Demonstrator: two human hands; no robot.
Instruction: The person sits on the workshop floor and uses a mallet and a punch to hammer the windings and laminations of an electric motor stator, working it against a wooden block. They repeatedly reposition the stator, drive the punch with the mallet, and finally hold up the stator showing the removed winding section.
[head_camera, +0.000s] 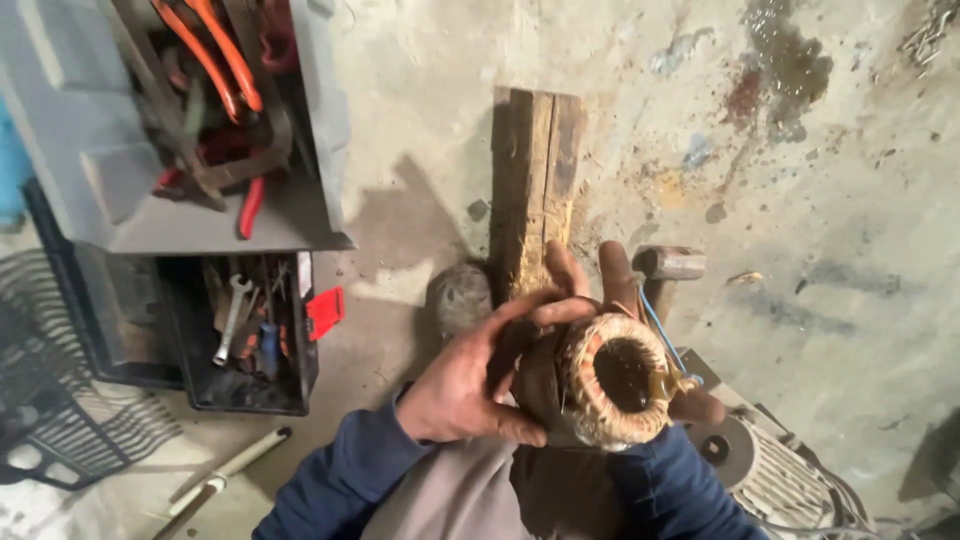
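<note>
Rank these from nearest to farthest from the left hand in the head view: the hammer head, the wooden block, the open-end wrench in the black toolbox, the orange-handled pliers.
From the left hand:
1. Wooden block, just above the fingertips.
2. Hammer head, to the right, past the wound coil.
3. Open-end wrench, to the left in the black toolbox.
4. Orange-handled pliers, far upper left in the grey tray.

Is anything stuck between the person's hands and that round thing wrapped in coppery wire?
No. Both hands already hold the wound coil: the left hand grips its left side, and the right hand wraps round behind it. Nothing visible sits between.
</note>
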